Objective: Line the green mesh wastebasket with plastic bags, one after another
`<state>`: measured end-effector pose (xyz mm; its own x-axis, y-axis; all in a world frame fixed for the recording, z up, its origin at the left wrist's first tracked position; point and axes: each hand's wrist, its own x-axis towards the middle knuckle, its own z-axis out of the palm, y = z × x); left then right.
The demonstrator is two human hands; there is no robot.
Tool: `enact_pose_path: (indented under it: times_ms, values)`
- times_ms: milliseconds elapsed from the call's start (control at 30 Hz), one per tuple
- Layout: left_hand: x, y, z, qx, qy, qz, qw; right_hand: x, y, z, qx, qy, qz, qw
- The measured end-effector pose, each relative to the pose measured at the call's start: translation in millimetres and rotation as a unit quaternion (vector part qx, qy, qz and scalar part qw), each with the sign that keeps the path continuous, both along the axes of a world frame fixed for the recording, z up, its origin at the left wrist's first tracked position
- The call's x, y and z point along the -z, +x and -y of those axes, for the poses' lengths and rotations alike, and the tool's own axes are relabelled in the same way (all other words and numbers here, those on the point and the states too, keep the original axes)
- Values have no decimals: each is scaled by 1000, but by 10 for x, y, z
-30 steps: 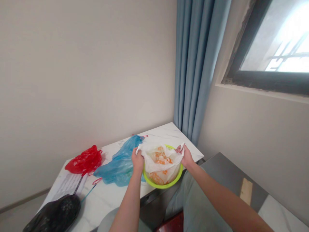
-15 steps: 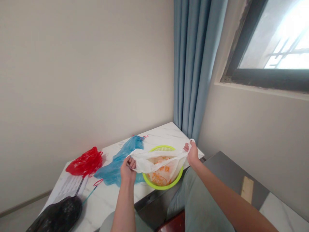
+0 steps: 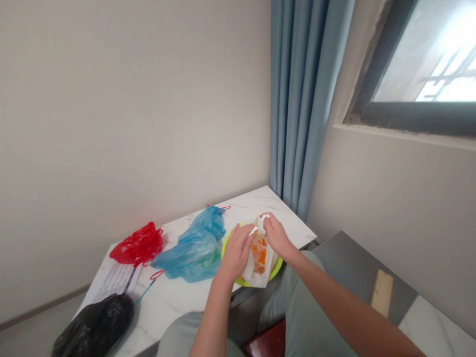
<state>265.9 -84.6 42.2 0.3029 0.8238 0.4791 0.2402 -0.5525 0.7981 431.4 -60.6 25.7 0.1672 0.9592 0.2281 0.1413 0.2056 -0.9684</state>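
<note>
A white plastic bag (image 3: 260,263) with orange print sits in a lime-green basket (image 3: 277,269) near the front edge of the table. My left hand (image 3: 237,248) is closed on one handle of the bag, and a short white end shows by its fingertips. The other handle is pinched in my right hand (image 3: 275,235), just to the right. Both hands are close together above the bag, and they cover part of it and of the basket rim. What lies inside the bag is hidden.
Left of the basket lies a blue plastic bag (image 3: 197,253). Beyond it are a red bag (image 3: 138,245), a printed sheet (image 3: 111,282) and a black bag (image 3: 96,325). A blue curtain (image 3: 297,109) hangs behind. At right, a wooden strip (image 3: 382,292) lies on a dark surface.
My hands have come together from wide apart. The stretched bag opening has drawn in, and the handles are now bunched above the basket.
</note>
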Motion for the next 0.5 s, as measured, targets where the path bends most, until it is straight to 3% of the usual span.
enact_pose_path:
  times_ms: [100,267,500]
  values:
    - [93,76,15,-5,2,-52,999,24,-44,11,-53,1,79,995]
    - [203,134,77,-23,-20,-68,997,101,-42,127,-206,97,189,955]
    - [224,135,182,-40,-51,-140,988,-7,42,394,-259,57,136,955]
